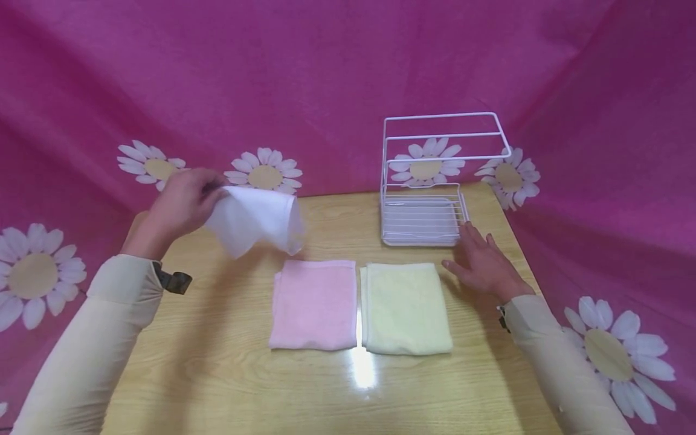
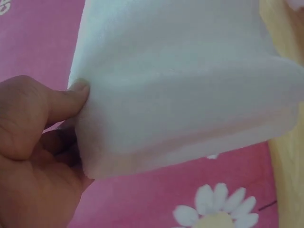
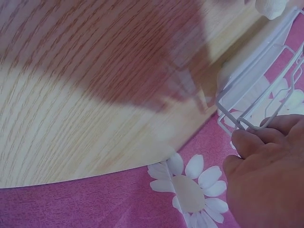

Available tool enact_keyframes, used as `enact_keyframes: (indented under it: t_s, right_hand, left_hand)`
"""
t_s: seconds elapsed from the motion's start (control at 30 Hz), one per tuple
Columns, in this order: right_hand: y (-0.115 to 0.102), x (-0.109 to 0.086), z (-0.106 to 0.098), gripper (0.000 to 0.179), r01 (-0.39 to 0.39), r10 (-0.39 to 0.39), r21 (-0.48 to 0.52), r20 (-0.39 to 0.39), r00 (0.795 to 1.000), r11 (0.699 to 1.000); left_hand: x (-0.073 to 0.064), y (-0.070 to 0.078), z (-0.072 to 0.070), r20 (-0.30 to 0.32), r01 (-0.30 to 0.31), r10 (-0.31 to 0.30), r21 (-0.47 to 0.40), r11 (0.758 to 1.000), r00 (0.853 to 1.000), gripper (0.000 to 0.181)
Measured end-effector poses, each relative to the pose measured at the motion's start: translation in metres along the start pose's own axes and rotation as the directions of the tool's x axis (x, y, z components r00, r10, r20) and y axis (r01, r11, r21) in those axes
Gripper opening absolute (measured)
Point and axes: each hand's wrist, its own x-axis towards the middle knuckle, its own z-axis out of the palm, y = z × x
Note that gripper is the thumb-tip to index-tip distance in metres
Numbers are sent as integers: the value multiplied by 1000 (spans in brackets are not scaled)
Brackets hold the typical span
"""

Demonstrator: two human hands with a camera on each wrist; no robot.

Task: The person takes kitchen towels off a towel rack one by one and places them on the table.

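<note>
A folded white towel (image 1: 255,214) hangs above the far left of the table, pinched at its edge by my left hand (image 1: 187,202). In the left wrist view, the thumb (image 2: 71,99) lies on the near face of the white towel (image 2: 166,95) and the other fingers are partly hidden behind it. My right hand (image 1: 484,263) has its fingers extended, touching the front right corner of a white wire rack (image 1: 421,243). Those fingers (image 3: 249,142) meet the wire in the right wrist view, thumb held apart. A folded pink towel (image 1: 314,305) and a folded pale yellow towel (image 1: 406,309) lie side by side between the hands.
The wire rack stands at the back right of the wooden table (image 1: 244,386), with a pale tray (image 1: 421,211) in its base and a raised open frame above. A magenta cloth (image 1: 326,72) with daisies surrounds the back and sides.
</note>
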Motion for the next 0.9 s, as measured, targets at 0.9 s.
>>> enact_keyframes:
  t_s: [0.9]
  right_hand:
    - [-5, -1, -4, 97, 0, 0, 25, 29, 1000, 1000]
  left_hand:
    - [-66, -84, 28, -19, 81, -82, -47, 996, 996, 11]
